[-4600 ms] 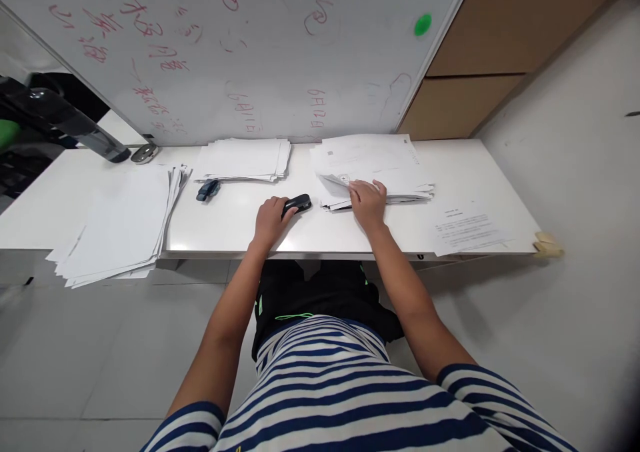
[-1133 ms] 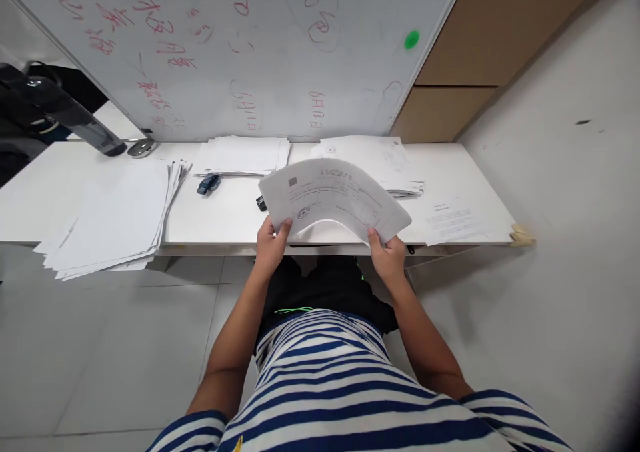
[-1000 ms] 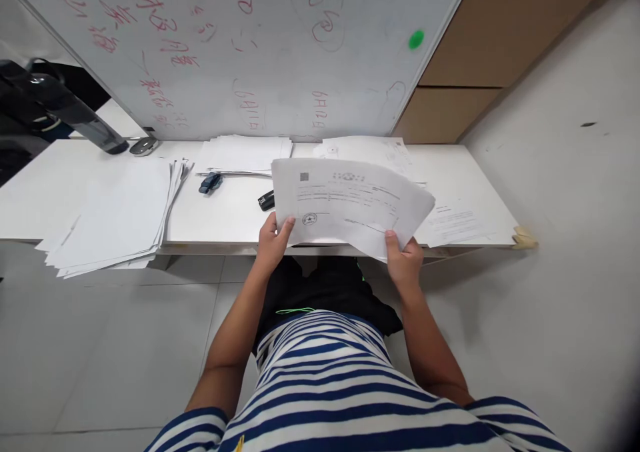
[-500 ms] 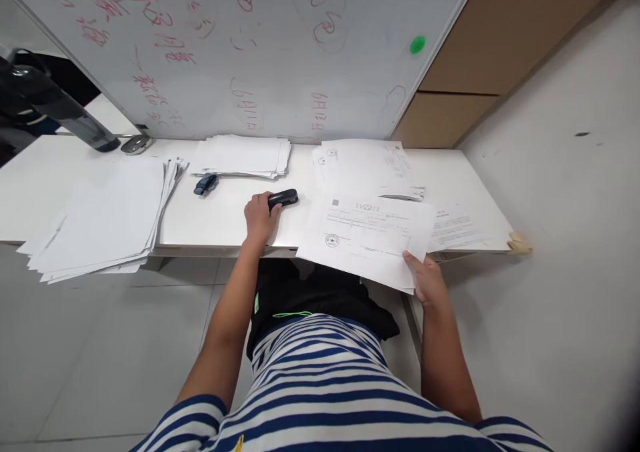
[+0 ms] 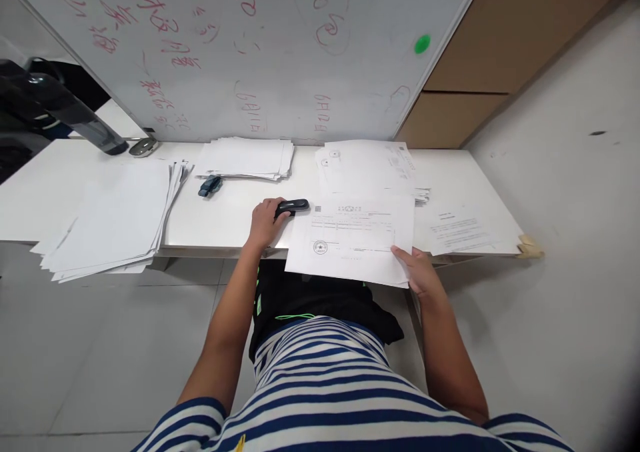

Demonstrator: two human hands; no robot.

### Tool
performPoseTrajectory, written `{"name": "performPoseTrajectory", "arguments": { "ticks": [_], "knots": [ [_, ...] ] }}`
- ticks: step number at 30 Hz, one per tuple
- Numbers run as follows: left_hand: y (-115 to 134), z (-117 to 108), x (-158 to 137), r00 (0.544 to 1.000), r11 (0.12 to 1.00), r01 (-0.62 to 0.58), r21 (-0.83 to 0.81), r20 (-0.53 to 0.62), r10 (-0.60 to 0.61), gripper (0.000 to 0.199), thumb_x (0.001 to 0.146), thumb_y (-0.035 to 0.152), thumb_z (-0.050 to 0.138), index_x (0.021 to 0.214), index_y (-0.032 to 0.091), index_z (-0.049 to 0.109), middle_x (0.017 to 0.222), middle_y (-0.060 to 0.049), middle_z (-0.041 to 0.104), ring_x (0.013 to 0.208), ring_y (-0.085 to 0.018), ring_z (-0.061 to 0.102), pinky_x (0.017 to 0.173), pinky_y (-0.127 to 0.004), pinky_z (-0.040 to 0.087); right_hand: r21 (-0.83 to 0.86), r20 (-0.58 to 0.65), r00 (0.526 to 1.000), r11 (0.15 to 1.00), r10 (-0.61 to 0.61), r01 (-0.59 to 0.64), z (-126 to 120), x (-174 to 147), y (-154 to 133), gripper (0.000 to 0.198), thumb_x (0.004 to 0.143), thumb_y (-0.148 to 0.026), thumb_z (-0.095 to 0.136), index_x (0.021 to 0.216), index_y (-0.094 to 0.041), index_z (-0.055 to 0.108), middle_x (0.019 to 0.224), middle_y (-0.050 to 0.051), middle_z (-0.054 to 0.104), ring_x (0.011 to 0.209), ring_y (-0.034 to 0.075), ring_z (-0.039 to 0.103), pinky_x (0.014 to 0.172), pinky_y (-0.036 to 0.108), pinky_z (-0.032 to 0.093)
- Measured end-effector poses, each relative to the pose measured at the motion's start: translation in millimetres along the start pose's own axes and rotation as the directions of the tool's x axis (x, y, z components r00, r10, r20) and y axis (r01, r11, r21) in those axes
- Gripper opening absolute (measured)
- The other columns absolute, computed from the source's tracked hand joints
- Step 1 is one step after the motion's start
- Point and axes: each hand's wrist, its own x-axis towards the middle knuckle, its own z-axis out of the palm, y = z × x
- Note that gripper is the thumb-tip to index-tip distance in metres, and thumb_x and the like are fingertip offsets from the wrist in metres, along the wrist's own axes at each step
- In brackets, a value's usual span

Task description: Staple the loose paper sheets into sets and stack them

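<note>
My left hand [image 5: 267, 224] is closed around the back part of a black stapler [image 5: 294, 205] on the white table. The stapler's front end points right, at the upper left corner of some printed sheets [image 5: 353, 239]; whether paper lies between its jaws I cannot tell. My right hand [image 5: 421, 271] pinches those sheets at their lower right corner, thumb on top. They carry a round stamp and a square code, and their near edge overhangs the table. Behind them lies a stack of printed papers [image 5: 370, 165], partly covered.
A large paper pile [image 5: 110, 212] overhangs the table's [image 5: 230, 229] front edge at left. Another paper stack [image 5: 245, 157], a dark blue clip-like object [image 5: 209, 185], a mouse [image 5: 143, 147] and a dark bottle [image 5: 75, 112] stand farther back. A whiteboard [image 5: 280, 59] rises behind; a printed page [image 5: 455, 229] lies right.
The sheets in my right hand have moved left and turned straighter, bringing their corner up to the stapler. More of the page at right shows. My left hand keeps hold of the stapler.
</note>
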Motion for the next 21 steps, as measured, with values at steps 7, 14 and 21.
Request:
{"name": "performPoseTrajectory", "arguments": {
  "ticks": [7, 14, 21],
  "knots": [
    [3.4, 0.9, -1.5, 0.995, 0.991, 0.062, -0.122, -0.074, -0.071, 0.035, 0.093, 0.046, 0.055, 0.116, 0.022, 0.065, 0.116, -0.01, 0.068, 0.109, -0.027, 0.06, 0.099, -0.042, 0.042, -0.029, 0.102, 0.995, 0.999, 0.022, -0.019, 16.3, 7.1, -7.2, 0.036, 0.071, -0.044, 0.081, 0.099, -0.021, 0.076, 0.096, 0.007, 0.08, 0.09, 0.031, 0.076, 0.086, 0.047, 0.063],
    [43.3, -1.0, 40.7, 0.967, 0.984, 0.165, -0.065, -0.186, -0.174, 0.034, 0.095, 0.051, 0.051, 0.097, 0.021, 0.067, 0.11, -0.011, 0.07, 0.11, -0.031, 0.06, 0.104, -0.048, 0.037, -0.033, 0.14, 0.987, 0.997, 0.077, -0.073, 12.5, 12.1, -6.6, 0.038, 0.074, -0.05, 0.079, 0.101, -0.023, 0.075, 0.095, 0.006, 0.08, 0.088, 0.03, 0.077, 0.082, 0.045, 0.065],
    [59.5, 24.7, 76.9, 0.965, 0.961, 0.26, 0.089, -0.041, -0.258, 0.039, 0.094, 0.049, 0.05, 0.11, 0.017, 0.065, 0.126, -0.021, 0.063, 0.13, -0.042, 0.047, 0.11, -0.064, 0.026, -0.088, 0.146, 0.986, 0.994, 0.084, -0.072, 10.2, 14.8, -5.7, 0.041, 0.074, -0.051, 0.079, 0.102, -0.021, 0.075, 0.096, 0.006, 0.08, 0.086, 0.03, 0.077, 0.084, 0.045, 0.064]
  ]
}}
